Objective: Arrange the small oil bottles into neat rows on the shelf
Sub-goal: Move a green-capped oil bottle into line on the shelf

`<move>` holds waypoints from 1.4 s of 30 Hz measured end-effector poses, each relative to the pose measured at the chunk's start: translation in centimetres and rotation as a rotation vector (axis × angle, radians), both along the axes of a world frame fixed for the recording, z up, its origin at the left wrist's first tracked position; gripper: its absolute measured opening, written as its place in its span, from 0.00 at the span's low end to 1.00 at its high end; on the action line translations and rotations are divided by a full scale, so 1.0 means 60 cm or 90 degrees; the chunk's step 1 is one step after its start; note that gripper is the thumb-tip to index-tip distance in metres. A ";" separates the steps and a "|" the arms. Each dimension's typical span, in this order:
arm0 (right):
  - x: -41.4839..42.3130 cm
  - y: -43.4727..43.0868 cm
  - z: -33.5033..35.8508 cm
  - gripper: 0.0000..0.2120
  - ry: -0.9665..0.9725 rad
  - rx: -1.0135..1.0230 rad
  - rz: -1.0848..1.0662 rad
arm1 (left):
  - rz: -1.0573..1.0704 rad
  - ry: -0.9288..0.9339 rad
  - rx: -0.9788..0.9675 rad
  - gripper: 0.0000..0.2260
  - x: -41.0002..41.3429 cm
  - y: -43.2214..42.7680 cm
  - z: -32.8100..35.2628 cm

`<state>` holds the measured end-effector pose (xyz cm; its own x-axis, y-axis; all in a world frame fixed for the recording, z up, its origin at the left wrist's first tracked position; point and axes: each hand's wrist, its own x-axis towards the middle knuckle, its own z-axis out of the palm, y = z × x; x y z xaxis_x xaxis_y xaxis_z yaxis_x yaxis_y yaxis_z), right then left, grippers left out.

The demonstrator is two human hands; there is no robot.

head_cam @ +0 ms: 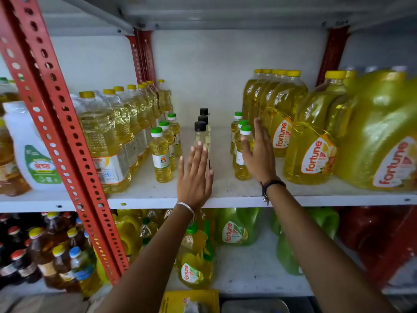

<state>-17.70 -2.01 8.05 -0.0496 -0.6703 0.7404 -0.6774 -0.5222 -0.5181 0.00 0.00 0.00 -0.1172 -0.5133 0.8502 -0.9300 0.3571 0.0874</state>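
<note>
Three rows of small oil bottles stand on the white shelf (225, 195). A left row with green caps (160, 154) runs back beside the big bottles. A middle row with black caps (200, 132) stands in line. A right row with green caps (242, 154) runs back too. My left hand (195, 177) is flat with fingers apart, its fingertips against the front black-capped bottle. My right hand (259, 152) is flat and upright, pressed against the right side of the right green-capped row, thumb on the front bottle.
Large yellow-capped oil bottles (108, 136) fill the shelf's left part. Big fortune jugs (316, 143) crowd the right. A red perforated upright (56, 114) crosses the left foreground. The lower shelf holds green and yellow jugs (237, 229) and dark bottles (45, 251).
</note>
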 end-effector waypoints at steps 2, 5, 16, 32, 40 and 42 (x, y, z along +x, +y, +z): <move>0.002 -0.012 0.005 0.27 -0.081 0.070 0.030 | 0.025 0.014 0.027 0.26 0.008 -0.002 -0.006; 0.002 -0.029 0.007 0.21 -0.143 0.126 0.057 | 0.043 -0.020 0.038 0.27 0.010 -0.005 -0.021; -0.008 -0.049 0.018 0.18 -0.266 0.177 0.072 | 0.041 -0.036 0.066 0.27 0.009 -0.005 -0.017; -0.021 -0.044 0.022 0.20 -0.285 0.212 0.151 | 0.033 -0.024 0.092 0.28 0.009 -0.003 -0.018; -0.019 -0.043 0.020 0.19 -0.270 0.210 0.149 | 0.028 -0.018 0.091 0.28 0.008 -0.003 -0.017; -0.020 -0.041 0.018 0.18 -0.268 0.207 0.147 | 0.028 -0.019 0.094 0.28 0.008 -0.003 -0.017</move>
<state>-18.92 -4.49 9.16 -0.1211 -0.8882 0.4432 -0.2660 -0.4011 -0.8766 0.48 -0.16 -1.04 -0.1165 -0.6374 0.7617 -0.9475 0.3013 0.1073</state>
